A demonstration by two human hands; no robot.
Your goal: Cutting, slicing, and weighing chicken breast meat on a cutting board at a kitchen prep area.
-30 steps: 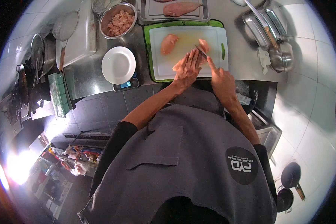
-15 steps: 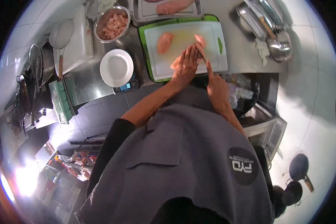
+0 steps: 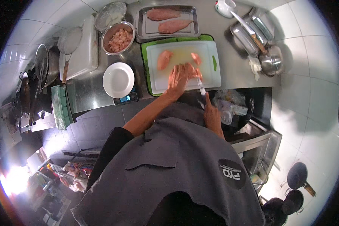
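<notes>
A white cutting board (image 3: 211, 81) lies on a green one (image 3: 144, 62). My left hand (image 3: 180, 78) rests over a piece of raw chicken (image 3: 194, 72), its fingers close together and holding it against the board. Most of that piece is hidden under my fingers. My right hand (image 3: 213, 116) grips a knife (image 3: 202, 90) by its handle. The blade points away from me, and its tip is at the chicken just right of my left fingers. Farther back on the board are a larger chicken piece (image 3: 164, 60) on the left and a smaller one (image 3: 196, 58) on the right.
Behind the boards stands a metal tray (image 3: 148, 32) with two chicken fillets. A steel bowl (image 3: 131, 44) of diced chicken is at back left, near a white bowl (image 3: 118, 80) on a scale (image 3: 127, 99). Another knife (image 3: 248, 28) lies across metal containers (image 3: 245, 37) at right.
My right hand has drawn the knife back toward me, so more of the blade shows. My left fingers, spread before, are now closer together. The whole view has shifted a little.
</notes>
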